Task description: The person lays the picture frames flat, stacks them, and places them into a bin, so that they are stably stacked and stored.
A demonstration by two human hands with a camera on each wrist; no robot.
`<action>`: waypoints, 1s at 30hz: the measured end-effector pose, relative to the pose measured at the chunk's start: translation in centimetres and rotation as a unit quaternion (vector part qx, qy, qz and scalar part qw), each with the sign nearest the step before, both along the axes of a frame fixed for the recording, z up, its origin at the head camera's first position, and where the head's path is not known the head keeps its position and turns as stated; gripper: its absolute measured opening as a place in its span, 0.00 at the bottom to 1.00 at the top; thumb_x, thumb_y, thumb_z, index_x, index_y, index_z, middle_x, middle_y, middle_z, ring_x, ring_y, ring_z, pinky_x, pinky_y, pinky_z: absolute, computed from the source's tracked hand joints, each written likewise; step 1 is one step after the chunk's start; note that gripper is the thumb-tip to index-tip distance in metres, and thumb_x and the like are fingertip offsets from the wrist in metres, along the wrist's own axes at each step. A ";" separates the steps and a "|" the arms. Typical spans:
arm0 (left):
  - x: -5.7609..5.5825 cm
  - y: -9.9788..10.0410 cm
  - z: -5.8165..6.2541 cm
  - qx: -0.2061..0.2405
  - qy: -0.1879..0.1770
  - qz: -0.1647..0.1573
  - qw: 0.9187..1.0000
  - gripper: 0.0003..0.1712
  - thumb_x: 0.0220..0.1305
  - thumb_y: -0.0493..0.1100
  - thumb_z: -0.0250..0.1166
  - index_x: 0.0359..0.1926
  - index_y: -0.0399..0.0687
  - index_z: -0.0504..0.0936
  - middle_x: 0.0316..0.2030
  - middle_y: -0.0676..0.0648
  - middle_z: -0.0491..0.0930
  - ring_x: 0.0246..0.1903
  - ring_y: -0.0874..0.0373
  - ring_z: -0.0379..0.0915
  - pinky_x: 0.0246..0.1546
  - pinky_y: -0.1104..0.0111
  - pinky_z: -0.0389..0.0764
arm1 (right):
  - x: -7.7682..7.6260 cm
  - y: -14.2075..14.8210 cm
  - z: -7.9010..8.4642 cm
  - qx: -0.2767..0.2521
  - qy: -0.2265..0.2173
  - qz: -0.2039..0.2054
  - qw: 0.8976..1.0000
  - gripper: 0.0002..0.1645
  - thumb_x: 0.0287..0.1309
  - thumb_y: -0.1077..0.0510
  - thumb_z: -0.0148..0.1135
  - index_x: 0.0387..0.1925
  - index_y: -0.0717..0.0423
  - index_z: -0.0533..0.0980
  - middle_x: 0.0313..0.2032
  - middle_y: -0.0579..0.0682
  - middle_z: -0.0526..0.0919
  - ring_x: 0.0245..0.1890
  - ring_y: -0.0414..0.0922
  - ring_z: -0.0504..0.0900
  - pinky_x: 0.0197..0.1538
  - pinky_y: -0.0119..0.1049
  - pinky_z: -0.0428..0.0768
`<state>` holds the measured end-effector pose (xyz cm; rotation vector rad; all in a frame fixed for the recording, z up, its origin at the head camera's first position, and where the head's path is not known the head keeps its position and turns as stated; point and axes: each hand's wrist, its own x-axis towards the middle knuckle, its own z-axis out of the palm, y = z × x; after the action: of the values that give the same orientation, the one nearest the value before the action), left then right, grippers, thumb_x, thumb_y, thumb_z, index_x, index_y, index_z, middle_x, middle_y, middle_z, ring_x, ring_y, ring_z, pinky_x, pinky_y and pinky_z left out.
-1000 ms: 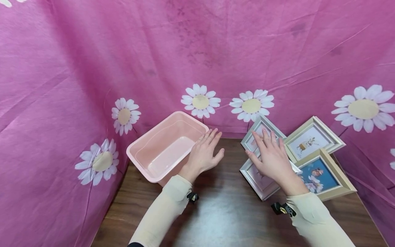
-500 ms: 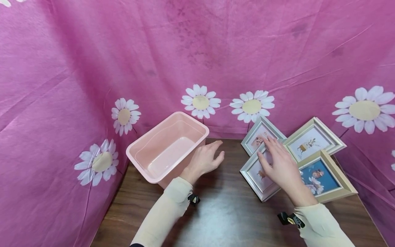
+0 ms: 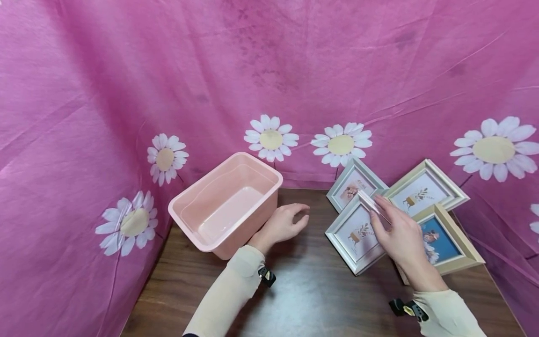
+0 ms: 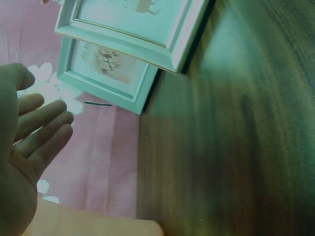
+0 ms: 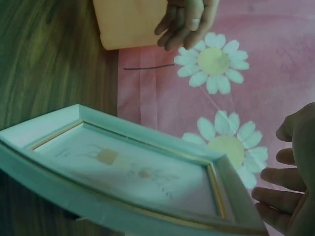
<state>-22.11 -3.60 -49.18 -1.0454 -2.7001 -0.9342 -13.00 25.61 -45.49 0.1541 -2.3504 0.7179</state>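
Note:
My left hand (image 3: 281,223) is beside the right wall of a pink plastic basin (image 3: 225,201), its fingers loosely bent and holding nothing. In the left wrist view these fingers (image 4: 47,125) are apart from everything. My right hand (image 3: 402,236) is over the right edge of a silver-white picture frame (image 3: 343,229) with a deer print. Seen from the right wrist, its relaxed fingers (image 5: 280,199) are beside that frame's corner; no grip shows. Around it are a grey-blue frame (image 3: 338,191), a cream frame (image 3: 448,185) and a beige frame with a blue picture (image 3: 471,250).
The frames overlap on the right of a brown wooden table (image 3: 309,290). Behind and at the sides hangs a pink cloth (image 3: 303,70) with large white daisies. The basin stands at the table's back left, close to the cloth.
My right hand has moved right and toward me, from above the left frames to the silver-white frame's right edge. My left hand has dropped from the basin's rim to beside its wall, fingers more bent.

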 end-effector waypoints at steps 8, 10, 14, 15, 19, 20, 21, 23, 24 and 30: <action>0.0 0.7 -1.6 0.016 -0.043 -0.019 0.999 0.18 0.76 0.43 0.64 0.60 0.44 0.87 0.57 0.46 0.90 0.59 0.55 0.86 0.64 0.67 0.83 | 1.3 1.2 -0.4 -0.015 0.013 -0.024 1.000 0.23 0.60 0.64 0.68 0.57 0.65 0.84 0.51 0.73 0.88 0.47 0.75 0.86 0.47 0.69 0.77; 0.0 1.1 -2.0 0.021 -0.057 -0.021 0.998 0.17 0.75 0.43 0.64 0.60 0.44 0.87 0.56 0.46 0.91 0.56 0.56 0.87 0.62 0.66 0.84 | 1.5 1.5 -0.6 -0.015 0.018 -0.033 0.999 0.21 0.60 0.64 0.68 0.56 0.65 0.85 0.49 0.72 0.89 0.41 0.73 0.88 0.42 0.69 0.76; -0.1 1.8 -2.9 0.026 -0.092 -0.031 0.995 0.17 0.75 0.42 0.65 0.60 0.43 0.87 0.53 0.46 0.91 0.53 0.57 0.87 0.60 0.67 0.85 | 1.8 2.1 -1.1 -0.006 0.032 -0.049 0.998 0.19 0.59 0.63 0.68 0.52 0.64 0.86 0.45 0.69 0.91 0.29 0.63 0.86 0.36 0.53 0.75; -0.1 2.0 -3.1 0.027 -0.103 -0.033 0.994 0.17 0.75 0.42 0.65 0.60 0.43 0.87 0.53 0.45 0.91 0.53 0.58 0.87 0.60 0.68 0.85 | 1.8 2.3 -1.2 -0.006 0.035 -0.051 0.998 0.19 0.58 0.63 0.68 0.52 0.64 0.87 0.44 0.68 0.91 0.28 0.60 0.84 0.36 0.49 0.74; -0.2 2.4 -3.9 0.027 -0.137 -0.035 0.990 0.18 0.75 0.43 0.65 0.60 0.43 0.87 0.53 0.44 0.91 0.53 0.60 0.86 0.59 0.73 0.83 | 2.1 2.6 -1.7 -0.014 0.032 -0.050 0.998 0.19 0.58 0.63 0.69 0.52 0.64 0.86 0.44 0.66 0.91 0.33 0.52 0.81 0.38 0.40 0.70; -0.2 2.5 -4.2 0.032 -0.147 -0.038 0.988 0.18 0.75 0.42 0.65 0.60 0.43 0.86 0.53 0.42 0.91 0.53 0.60 0.86 0.59 0.73 0.84 | 2.2 2.7 -1.9 -0.018 0.027 -0.051 0.998 0.20 0.58 0.63 0.70 0.52 0.64 0.86 0.44 0.66 0.91 0.35 0.51 0.80 0.39 0.40 0.69; -0.2 2.5 -4.4 0.038 -0.157 -0.039 0.986 0.17 0.75 0.42 0.65 0.60 0.42 0.86 0.53 0.41 0.91 0.52 0.60 0.86 0.59 0.73 0.84 | 2.3 2.7 -1.9 -0.022 0.020 -0.053 0.998 0.20 0.58 0.64 0.70 0.53 0.64 0.86 0.44 0.66 0.90 0.37 0.51 0.79 0.40 0.41 0.69; -0.2 2.7 -4.8 0.053 -0.173 -0.044 0.983 0.17 0.75 0.41 0.65 0.59 0.41 0.87 0.53 0.40 0.91 0.51 0.59 0.87 0.58 0.73 0.84 | 2.6 2.8 -2.1 -0.029 0.006 -0.059 0.998 0.21 0.58 0.64 0.70 0.54 0.64 0.85 0.45 0.66 0.90 0.40 0.45 0.78 0.41 0.43 0.68; -0.2 2.9 -5.0 0.061 -0.180 -0.045 0.981 0.17 0.75 0.41 0.64 0.59 0.39 0.86 0.53 0.39 0.91 0.51 0.59 0.87 0.57 0.73 0.84 | 2.8 2.8 -2.1 -0.033 -0.001 -0.061 0.998 0.21 0.58 0.64 0.70 0.54 0.65 0.85 0.45 0.66 0.90 0.41 0.42 0.78 0.42 0.44 0.68; -0.3 3.9 -6.0 0.101 -0.210 -0.035 0.972 0.17 0.75 0.37 0.64 0.59 0.33 0.85 0.53 0.35 0.90 0.50 0.54 0.88 0.55 0.76 0.83 | 3.4 3.1 -2.4 -0.079 -0.026 -0.065 0.994 0.22 0.59 0.65 0.70 0.55 0.66 0.84 0.45 0.69 0.89 0.44 0.08 0.62 0.54 0.46 0.71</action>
<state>-22.43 0.29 -55.18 -0.9992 -2.8121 -1.5665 -9.61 28.71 -47.90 -0.0859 -2.3176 0.8478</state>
